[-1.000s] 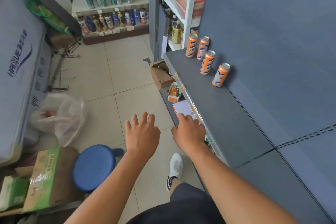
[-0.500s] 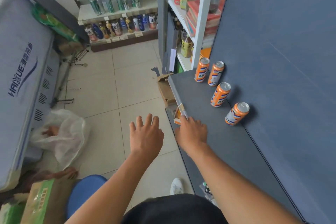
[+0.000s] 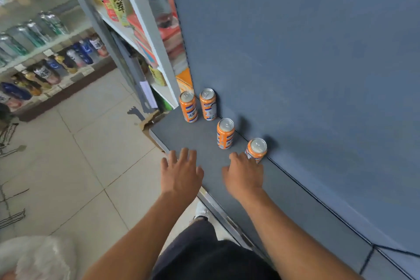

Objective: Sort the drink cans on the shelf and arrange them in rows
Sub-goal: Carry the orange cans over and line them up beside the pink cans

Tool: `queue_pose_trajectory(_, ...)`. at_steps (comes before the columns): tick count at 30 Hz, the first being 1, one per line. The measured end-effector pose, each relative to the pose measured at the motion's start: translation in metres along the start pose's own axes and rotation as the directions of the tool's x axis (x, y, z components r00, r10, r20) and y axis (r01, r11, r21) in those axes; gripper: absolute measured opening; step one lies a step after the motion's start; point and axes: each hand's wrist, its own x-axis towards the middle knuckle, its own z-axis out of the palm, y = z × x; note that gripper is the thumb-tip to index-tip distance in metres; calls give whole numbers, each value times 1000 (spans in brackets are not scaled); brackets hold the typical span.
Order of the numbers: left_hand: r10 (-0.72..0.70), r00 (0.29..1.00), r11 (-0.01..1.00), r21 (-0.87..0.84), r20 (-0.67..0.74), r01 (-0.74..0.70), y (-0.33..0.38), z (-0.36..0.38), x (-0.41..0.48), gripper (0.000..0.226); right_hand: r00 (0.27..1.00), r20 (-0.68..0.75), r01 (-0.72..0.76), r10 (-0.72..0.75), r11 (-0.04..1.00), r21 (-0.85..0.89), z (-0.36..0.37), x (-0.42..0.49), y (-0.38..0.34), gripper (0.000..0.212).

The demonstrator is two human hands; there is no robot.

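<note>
1. Four orange cans (image 3: 208,104) stand upright on the grey shelf (image 3: 195,136) along its blue back panel (image 3: 295,75).
2. The left hand (image 3: 180,175) hovers over the shelf's front edge, fingers spread, holding nothing.
3. The right hand (image 3: 244,174) reaches the nearest can (image 3: 256,149), fingers extended at its lower side and thumb held apart. Blur hides whether they touch.

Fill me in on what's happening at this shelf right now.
A person is sorting orange drink cans on a grey shelf. Four stand upright near the back wall: a far pair side by side, a third can apart from them, and the nearest can apart again. The right hand is stretched to the nearest can, fingertips at its lower side, not curled round it. The left hand hovers open over the shelf, holding nothing.
</note>
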Motion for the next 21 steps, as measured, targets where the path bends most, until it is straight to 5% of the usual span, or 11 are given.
queue_pose_trajectory(7,200,973,978,43,118,-206,18,-1,89,46,977,4,-212,212,974,79,-6,39,21,29)
queue_pose_trajectory(12,208,968,977,11,139,-212,18,12,105,48,949,38,-314,312,935,167,14,31,31,30)
queue_pose_trajectory(16,162,956,958,-270,246,-93,13,35,115,57,924,85,-383,374,897,219,33,26,34,33)
queue_pose_trajectory(21,108,936,739,-657,336,151,16,63,143,71,870,169,-492,463,793,359,61,37,28,42)
